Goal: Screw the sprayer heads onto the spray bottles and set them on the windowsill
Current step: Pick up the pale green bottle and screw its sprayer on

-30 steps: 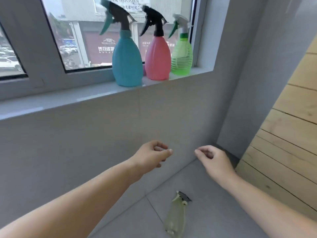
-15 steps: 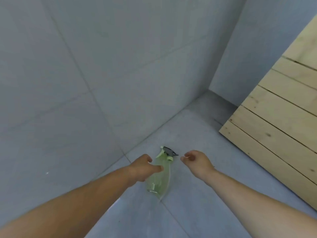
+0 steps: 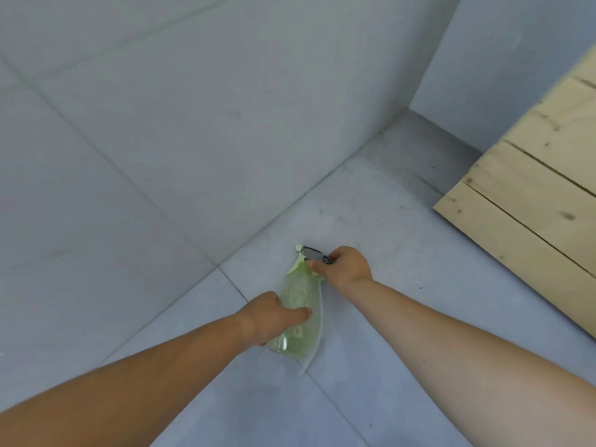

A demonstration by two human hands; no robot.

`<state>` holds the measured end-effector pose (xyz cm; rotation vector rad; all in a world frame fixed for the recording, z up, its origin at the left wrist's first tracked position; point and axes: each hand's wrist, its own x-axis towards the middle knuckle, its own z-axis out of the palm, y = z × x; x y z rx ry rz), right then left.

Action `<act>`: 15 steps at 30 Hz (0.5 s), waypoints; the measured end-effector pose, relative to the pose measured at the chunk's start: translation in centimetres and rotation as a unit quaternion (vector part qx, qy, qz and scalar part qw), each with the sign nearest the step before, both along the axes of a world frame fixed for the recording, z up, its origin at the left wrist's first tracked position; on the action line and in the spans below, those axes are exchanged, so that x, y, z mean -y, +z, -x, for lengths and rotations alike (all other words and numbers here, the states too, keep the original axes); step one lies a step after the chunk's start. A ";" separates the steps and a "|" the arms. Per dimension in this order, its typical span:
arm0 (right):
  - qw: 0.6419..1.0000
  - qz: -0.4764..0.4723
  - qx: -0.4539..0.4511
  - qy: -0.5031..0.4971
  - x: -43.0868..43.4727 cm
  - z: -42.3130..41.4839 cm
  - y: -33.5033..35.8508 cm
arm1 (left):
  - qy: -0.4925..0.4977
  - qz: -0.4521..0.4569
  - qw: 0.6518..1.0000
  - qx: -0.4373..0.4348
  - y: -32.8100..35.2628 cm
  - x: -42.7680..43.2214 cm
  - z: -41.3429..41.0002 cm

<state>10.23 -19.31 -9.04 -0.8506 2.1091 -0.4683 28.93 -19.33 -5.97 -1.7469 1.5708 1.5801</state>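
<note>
A pale green translucent spray bottle (image 3: 301,295) lies on its side on the grey floor tiles, near the foot of the wall. Its sprayer head (image 3: 311,253), black with a light green trigger and nozzle, sits at the bottle's far end. My left hand (image 3: 274,317) wraps around the bottle's body near its base, thumb laid across it. My right hand (image 3: 343,267) grips the sprayer head, with the thumb at the neck. Whether the head is screwed on is not visible. The windowsill is out of view.
A grey tiled wall (image 3: 193,124) rises just behind the bottle and meets a second wall in the corner at upper right. A slanted panel of light wooden planks (image 3: 532,195) stands on the right. Grey floor tiles (image 3: 371,366) spread around the bottle.
The view dropped from the windowsill with three bottles down to the floor. Both hands reached to the lying green bottle; the left now holds its body, the right its sprayer head.
</note>
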 end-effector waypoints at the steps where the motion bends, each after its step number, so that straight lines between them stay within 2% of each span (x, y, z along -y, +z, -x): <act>1: 1.000 -0.003 -0.002 0.005 0.0 0.0 0.0 | 0.012 -0.007 1.000 -0.007 0.0 -0.1 0.0; 7: 0.998 -0.039 0.055 -0.019 -0.4 -0.3 0.7 | 0.053 -0.017 0.998 -0.013 0.5 -0.9 -0.4; 11: 0.981 0.001 0.170 -0.097 -1.1 -0.6 2.1 | 0.072 -0.028 0.997 -0.020 1.5 -1.2 -1.2; 15: 0.965 0.032 0.228 -0.128 -2.2 0.1 5.0 | 0.065 -0.018 0.997 -0.048 3.8 -1.0 -1.1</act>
